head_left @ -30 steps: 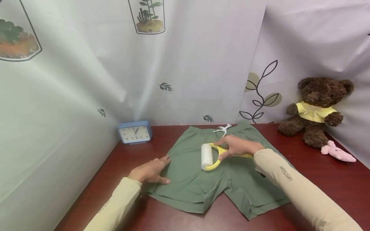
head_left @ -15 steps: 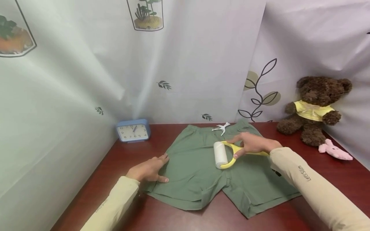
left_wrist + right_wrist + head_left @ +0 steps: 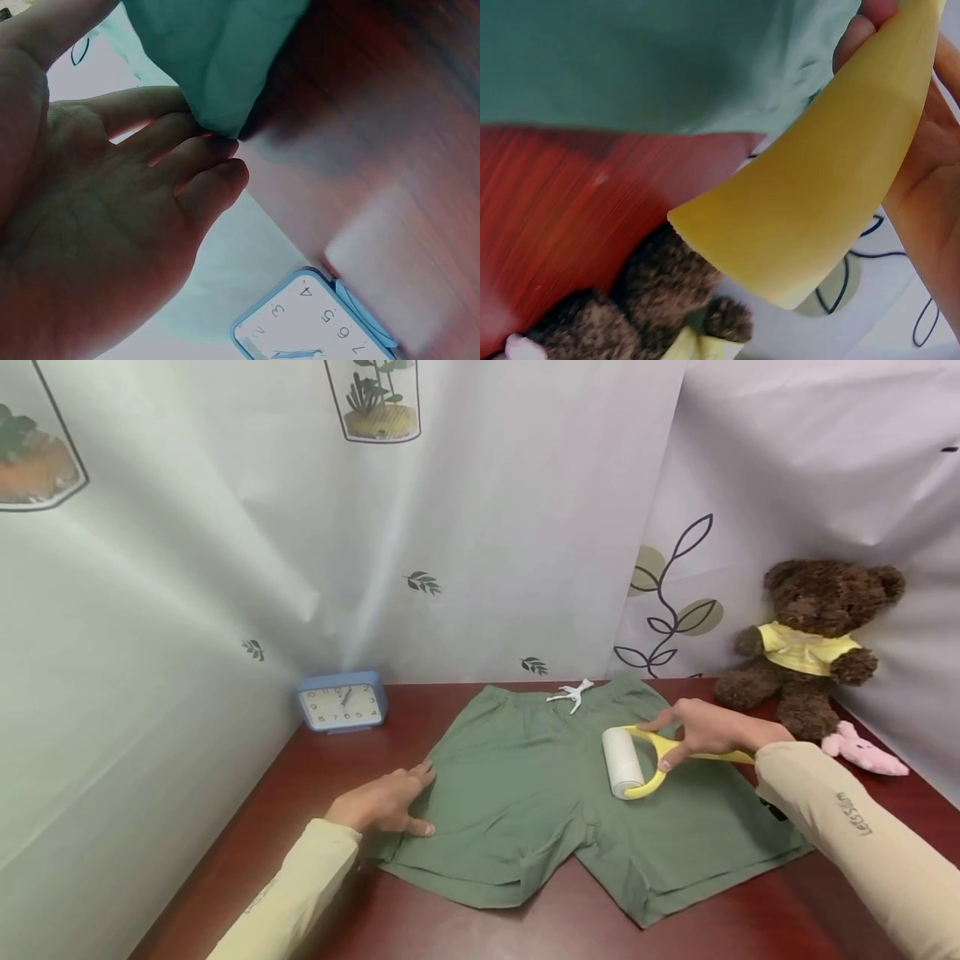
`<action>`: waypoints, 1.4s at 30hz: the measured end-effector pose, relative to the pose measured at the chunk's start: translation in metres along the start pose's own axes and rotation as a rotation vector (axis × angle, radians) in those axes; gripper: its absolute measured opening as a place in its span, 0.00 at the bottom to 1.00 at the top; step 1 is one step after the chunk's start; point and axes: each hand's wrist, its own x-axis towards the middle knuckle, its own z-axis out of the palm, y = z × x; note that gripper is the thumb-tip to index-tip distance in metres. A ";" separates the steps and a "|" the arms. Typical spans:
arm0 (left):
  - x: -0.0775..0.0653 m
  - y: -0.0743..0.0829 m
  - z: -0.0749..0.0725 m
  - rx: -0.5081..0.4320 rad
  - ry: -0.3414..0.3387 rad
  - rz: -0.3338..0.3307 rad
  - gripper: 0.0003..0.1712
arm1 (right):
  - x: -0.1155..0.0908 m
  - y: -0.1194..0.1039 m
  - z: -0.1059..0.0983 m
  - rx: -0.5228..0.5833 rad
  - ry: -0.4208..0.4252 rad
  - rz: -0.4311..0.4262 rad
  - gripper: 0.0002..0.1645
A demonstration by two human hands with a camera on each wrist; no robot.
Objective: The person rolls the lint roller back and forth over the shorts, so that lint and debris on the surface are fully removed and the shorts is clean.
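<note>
Green shorts (image 3: pixel 517 777) with a white drawstring (image 3: pixel 573 693) lie spread out, waistband toward the wall. My right hand (image 3: pixel 705 731) grips the yellow handle of a lint roller (image 3: pixel 624 764), its white roll over the right half of the shorts. In the right wrist view the broad end of the yellow handle (image 3: pixel 802 187) sticks out past the hand (image 3: pixel 937 150). My left hand (image 3: pixel 390 802) rests on the left edge of the shorts with fingers extended. The left wrist view shows the fingers of that hand (image 3: pixel 127 172) at the green cloth (image 3: pixel 217 60).
A blue clock (image 3: pixel 342 702) stands at the back left of the dark red table (image 3: pixel 450 935). A brown teddy bear (image 3: pixel 813 643) in a yellow shirt sits at the back right, with a small pink plush toy (image 3: pixel 862 750) beside it. Printed white sheeting (image 3: pixel 517 527) hangs behind.
My right hand has moved the lint roller rightward across the shorts, from left of the middle onto the right half. My left hand stays at the left edge.
</note>
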 end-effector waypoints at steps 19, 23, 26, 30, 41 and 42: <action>0.001 0.001 0.009 -0.026 -0.025 0.000 0.53 | -0.024 0.031 -0.003 0.054 -0.034 0.083 0.48; 0.001 0.000 0.006 -0.010 -0.018 0.007 0.52 | -0.028 0.034 -0.012 0.056 -0.044 0.098 0.48; 0.000 -0.002 0.002 -0.011 -0.011 0.011 0.53 | -0.031 0.036 -0.019 0.064 -0.048 0.121 0.49; -0.001 -0.002 0.000 -0.027 -0.012 0.015 0.54 | -0.041 0.041 -0.023 0.068 -0.053 0.153 0.50; -0.002 -0.001 0.000 -0.034 -0.009 -0.006 0.53 | -0.060 0.052 -0.028 0.031 -0.054 0.196 0.50; -0.001 -0.001 0.000 -0.038 -0.008 -0.008 0.53 | -0.061 0.053 -0.029 0.031 -0.056 0.199 0.50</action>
